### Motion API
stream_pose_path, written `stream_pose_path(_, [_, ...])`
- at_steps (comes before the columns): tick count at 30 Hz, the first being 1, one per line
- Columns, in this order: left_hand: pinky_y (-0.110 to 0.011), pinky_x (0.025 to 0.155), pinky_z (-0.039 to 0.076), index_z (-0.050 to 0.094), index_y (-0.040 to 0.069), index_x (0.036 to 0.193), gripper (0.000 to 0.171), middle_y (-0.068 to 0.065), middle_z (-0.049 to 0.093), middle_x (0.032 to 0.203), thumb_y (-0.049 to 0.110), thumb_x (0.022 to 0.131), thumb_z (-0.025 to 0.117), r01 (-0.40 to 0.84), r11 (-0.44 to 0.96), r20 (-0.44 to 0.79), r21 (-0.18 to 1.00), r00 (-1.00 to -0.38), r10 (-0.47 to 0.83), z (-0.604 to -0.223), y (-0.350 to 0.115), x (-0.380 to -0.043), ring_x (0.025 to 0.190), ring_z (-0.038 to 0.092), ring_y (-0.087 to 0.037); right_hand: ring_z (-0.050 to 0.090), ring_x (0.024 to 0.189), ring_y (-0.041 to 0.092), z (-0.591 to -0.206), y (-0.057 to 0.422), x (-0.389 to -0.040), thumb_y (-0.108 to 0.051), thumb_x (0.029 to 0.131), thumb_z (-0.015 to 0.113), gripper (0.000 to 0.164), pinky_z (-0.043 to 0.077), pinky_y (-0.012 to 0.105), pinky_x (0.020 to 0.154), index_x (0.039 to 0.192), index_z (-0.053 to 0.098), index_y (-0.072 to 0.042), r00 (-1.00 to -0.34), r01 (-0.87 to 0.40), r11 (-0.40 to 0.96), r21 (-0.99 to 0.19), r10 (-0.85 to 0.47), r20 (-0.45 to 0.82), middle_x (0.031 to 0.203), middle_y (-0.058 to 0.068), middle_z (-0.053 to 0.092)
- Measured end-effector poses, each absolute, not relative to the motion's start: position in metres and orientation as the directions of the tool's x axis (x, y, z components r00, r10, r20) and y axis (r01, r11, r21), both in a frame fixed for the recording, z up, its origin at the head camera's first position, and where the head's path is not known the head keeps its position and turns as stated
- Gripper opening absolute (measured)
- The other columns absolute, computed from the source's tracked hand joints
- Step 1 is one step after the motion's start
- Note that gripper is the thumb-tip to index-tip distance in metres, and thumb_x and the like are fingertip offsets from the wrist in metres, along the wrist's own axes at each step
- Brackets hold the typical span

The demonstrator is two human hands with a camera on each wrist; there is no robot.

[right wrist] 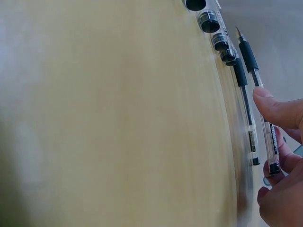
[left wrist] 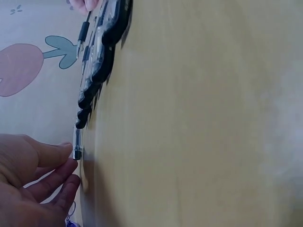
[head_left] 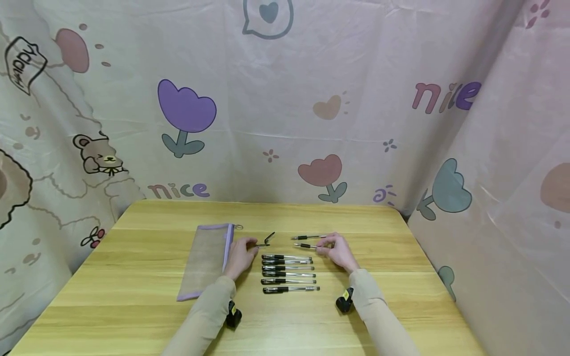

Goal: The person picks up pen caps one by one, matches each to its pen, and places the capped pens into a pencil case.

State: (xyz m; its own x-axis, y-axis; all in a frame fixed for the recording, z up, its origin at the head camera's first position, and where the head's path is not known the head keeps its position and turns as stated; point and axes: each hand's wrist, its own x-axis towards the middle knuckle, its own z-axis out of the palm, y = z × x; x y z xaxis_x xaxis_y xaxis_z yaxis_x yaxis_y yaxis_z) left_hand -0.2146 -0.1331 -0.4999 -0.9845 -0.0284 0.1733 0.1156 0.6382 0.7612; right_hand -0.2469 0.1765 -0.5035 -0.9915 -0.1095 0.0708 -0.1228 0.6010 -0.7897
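Note:
My right hand [head_left: 337, 251] pinches an uncapped pen [right wrist: 248, 56] by its clear barrel, a little above the table, its tip pointing left. Just beyond it a second uncapped pen [head_left: 307, 238] lies on the table. My left hand [head_left: 242, 254] pinches the black end of a clear pen cap [left wrist: 77, 142] between thumb and fingers. Beside those fingertips is another slim dark piece [head_left: 269, 237], set at a slant; it is too small to make out. Between the hands several capped black pens [head_left: 289, 274] lie in a row, parallel, caps to the left.
A mesh zip pouch [head_left: 207, 264] with purple edging lies flat left of the pens, partly behind my left forearm. The wooden table [head_left: 356, 222] meets a printed curtain [head_left: 267, 163] at its back. Black wrist cameras [head_left: 344, 300] hang by both sleeves.

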Motion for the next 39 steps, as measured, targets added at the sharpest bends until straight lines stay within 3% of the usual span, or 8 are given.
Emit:
stream_pose_path(13, [-0.050, 0.095, 0.054, 0.073, -0.004, 0.108, 0.019, -0.020, 0.075, 0.106, 0.007, 0.095, 0.066, 0.121, 0.654, 0.185, 0.746, -0.982, -0.030, -0.4980, -0.1327, -0.2205, 0.104, 0.068, -0.036, 0.051, 0.125, 0.036, -0.5057, 0.1750, -0.2437, -0.006, 0.084, 0.078, 0.008, 0.040, 0.057, 0.108, 0.092, 0.077, -0.007, -0.988, -0.137, 0.554, -0.821, -0.134, 0.074, 0.125, 0.016, 0.061])
stream_pose_path(17, [-0.049, 0.094, 0.055, 0.074, -0.003, 0.106, 0.018, -0.018, 0.075, 0.104, 0.008, 0.095, 0.067, 0.110, 0.672, 0.177, 0.732, -0.984, -0.032, -0.4964, -0.1317, -0.2204, 0.102, 0.069, -0.035, 0.054, 0.118, 0.032, -0.5061, 0.1758, -0.2432, -0.007, 0.084, 0.079, 0.007, 0.045, 0.047, 0.100, 0.092, 0.078, -0.007, -0.985, -0.156, 0.557, -0.816, -0.148, 0.087, 0.121, 0.016, 0.063])
stream_pose_path(22, [-0.049, 0.093, 0.055, 0.075, -0.001, 0.106, 0.016, -0.017, 0.076, 0.104, 0.008, 0.094, 0.067, 0.105, 0.675, 0.176, 0.730, -0.984, -0.037, -0.4987, -0.1318, -0.2217, 0.101, 0.069, -0.034, 0.055, 0.096, 0.021, -0.5066, 0.1761, -0.2433, -0.007, 0.083, 0.079, 0.010, 0.042, 0.029, 0.080, 0.093, 0.078, -0.008, -0.984, -0.152, 0.543, -0.826, -0.158, 0.077, 0.111, 0.011, 0.066])
stream_pose_path(26, [-0.050, 0.093, 0.055, 0.076, 0.000, 0.106, 0.016, -0.017, 0.076, 0.104, 0.006, 0.094, 0.067, 0.106, 0.676, 0.178, 0.729, -0.983, -0.038, -0.5001, -0.1320, -0.2229, 0.102, 0.069, -0.034, 0.052, 0.089, 0.016, -0.5064, 0.1759, -0.2432, -0.007, 0.083, 0.079, 0.011, 0.041, 0.027, 0.075, 0.093, 0.078, -0.008, -0.984, -0.146, 0.529, -0.836, -0.162, 0.070, 0.107, 0.009, 0.067])
stream_pose_path(39, [-0.050, 0.094, 0.055, 0.076, -0.001, 0.108, 0.018, -0.018, 0.076, 0.107, 0.007, 0.095, 0.067, 0.110, 0.672, 0.174, 0.732, -0.984, -0.028, -0.5013, -0.1327, -0.2250, 0.104, 0.069, -0.035, 0.055, 0.094, 0.018, -0.5071, 0.1742, -0.2428, -0.005, 0.081, 0.079, 0.012, 0.042, 0.027, 0.077, 0.093, 0.078, -0.007, -0.982, -0.171, 0.531, -0.830, -0.163, 0.098, 0.109, 0.010, 0.067])
